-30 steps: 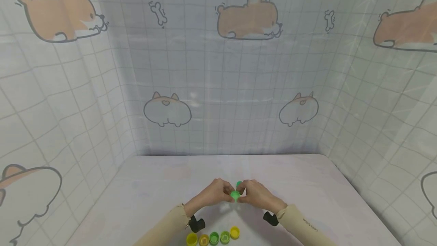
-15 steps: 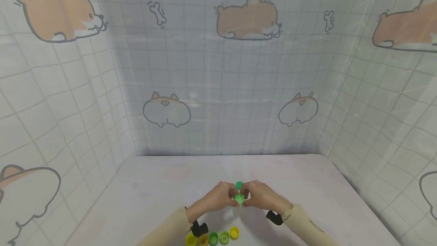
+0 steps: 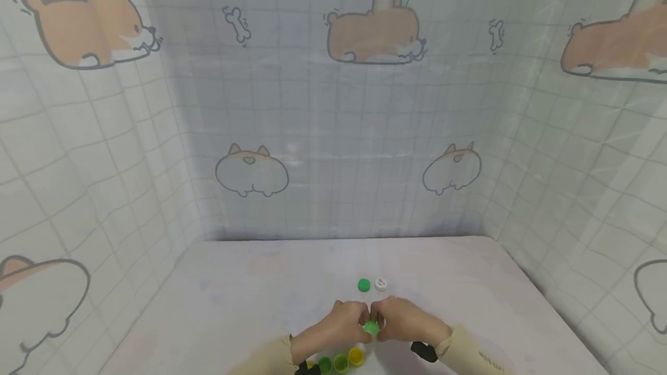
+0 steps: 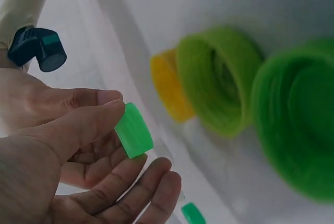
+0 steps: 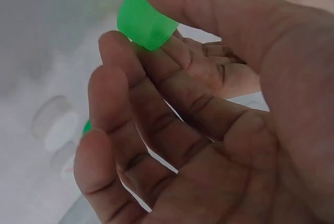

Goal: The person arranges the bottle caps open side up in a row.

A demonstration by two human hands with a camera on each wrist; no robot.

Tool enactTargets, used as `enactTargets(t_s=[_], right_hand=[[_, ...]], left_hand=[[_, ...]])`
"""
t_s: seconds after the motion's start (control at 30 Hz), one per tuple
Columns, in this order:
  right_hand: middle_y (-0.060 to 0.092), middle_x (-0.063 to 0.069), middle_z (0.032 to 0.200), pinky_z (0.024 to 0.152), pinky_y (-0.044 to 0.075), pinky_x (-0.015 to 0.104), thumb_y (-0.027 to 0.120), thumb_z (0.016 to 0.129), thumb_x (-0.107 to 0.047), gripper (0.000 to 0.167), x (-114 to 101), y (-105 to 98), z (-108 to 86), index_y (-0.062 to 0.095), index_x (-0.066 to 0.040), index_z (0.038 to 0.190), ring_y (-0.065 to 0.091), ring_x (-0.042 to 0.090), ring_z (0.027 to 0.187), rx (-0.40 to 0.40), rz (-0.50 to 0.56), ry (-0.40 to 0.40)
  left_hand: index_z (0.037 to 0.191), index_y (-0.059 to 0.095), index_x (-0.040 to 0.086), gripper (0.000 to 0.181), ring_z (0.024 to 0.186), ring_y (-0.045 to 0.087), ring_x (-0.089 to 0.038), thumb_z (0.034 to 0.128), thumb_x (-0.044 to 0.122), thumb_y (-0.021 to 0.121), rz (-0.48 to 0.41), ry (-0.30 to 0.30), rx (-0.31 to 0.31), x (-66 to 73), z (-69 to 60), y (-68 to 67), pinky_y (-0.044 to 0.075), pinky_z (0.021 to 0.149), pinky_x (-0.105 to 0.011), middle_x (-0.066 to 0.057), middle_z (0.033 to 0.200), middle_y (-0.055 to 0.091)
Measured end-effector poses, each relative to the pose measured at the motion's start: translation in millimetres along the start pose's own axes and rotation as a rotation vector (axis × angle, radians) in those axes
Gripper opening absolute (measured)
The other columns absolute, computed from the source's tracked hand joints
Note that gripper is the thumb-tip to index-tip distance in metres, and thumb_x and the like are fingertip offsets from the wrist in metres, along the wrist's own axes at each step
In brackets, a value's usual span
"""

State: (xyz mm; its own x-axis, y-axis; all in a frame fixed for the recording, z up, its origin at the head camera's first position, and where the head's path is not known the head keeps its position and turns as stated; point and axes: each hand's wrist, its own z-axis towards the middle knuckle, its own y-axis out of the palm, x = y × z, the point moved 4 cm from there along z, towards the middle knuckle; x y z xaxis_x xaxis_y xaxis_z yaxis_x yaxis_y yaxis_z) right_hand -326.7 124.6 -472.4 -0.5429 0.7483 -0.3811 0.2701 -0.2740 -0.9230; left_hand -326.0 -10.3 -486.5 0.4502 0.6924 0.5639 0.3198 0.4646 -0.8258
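Between both hands is a bright green bottle cap point(image 3: 371, 328), held above the table. My left hand point(image 3: 345, 324) pinches it from the left; in the left wrist view the thumb lies on one edge of the cap point(image 4: 134, 131) and a finger on the other. My right hand point(image 3: 406, 320) pinches the same cap point(image 5: 146, 20) from the right, its other fingers loosely bent below. Under the hands, a row of caps stands near the front: a yellow cap point(image 3: 356, 356), a light green cap point(image 3: 341, 363) and a darker green cap point(image 3: 325, 365).
Beyond the hands lie a green cap point(image 3: 364, 285) and a white cap point(image 3: 381, 284) with a reddish mark. The pale table point(image 3: 250, 294) is bounded by patterned curtain walls point(image 3: 333, 201). Black wrist devices point(image 3: 424, 352) hang beneath both wrists.
Both hands have come toward the front edge with the green cap between them. The white cap and the whole far green cap now show; the left sleeve covers part of the front row.
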Motion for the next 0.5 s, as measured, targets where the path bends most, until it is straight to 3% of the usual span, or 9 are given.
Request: enactTargets(t_s=[0.13,0.3,0.5], right_hand=[[0.061,-0.013,0.073,0.06,0.044,0.02,0.082,0.068,-0.013,0.024,-1.1,8.0,-4.0,0.067,-0.017,0.087,0.05,-0.002,0.064,-0.014,0.009,0.004],[0.061,-0.012,0.073,0.06,0.044,0.02,0.081,0.068,-0.01,0.024,-2.2,14.4,-7.3,0.067,-0.015,0.087,0.049,-0.001,0.062,-0.011,0.015,-0.005],[0.067,-0.01,0.079,0.064,0.048,0.02,0.082,0.069,-0.015,0.026,-4.2,20.3,-7.7,0.068,-0.015,0.09,0.053,-0.003,0.067,-0.026,0.042,0.016]], left_hand=[[0.085,0.064,0.015,0.024,0.07,0.05,-0.003,0.0723,0.025,0.081,-0.023,-0.023,-0.035,-1.6,-1.2,10.6,0.036,0.096,-0.053,0.011,0.075,0.061],[0.081,0.063,0.016,0.023,0.064,0.047,-0.005,0.074,0.028,0.081,0.04,-0.018,-0.071,0.9,-2.9,13.7,0.038,0.083,-0.041,0.011,0.068,0.055],[0.077,0.063,0.015,0.022,0.061,0.046,-0.007,0.074,0.025,0.082,0.058,-0.048,-0.113,1.2,-3.4,16.0,0.038,0.079,-0.042,0.009,0.064,0.053]])
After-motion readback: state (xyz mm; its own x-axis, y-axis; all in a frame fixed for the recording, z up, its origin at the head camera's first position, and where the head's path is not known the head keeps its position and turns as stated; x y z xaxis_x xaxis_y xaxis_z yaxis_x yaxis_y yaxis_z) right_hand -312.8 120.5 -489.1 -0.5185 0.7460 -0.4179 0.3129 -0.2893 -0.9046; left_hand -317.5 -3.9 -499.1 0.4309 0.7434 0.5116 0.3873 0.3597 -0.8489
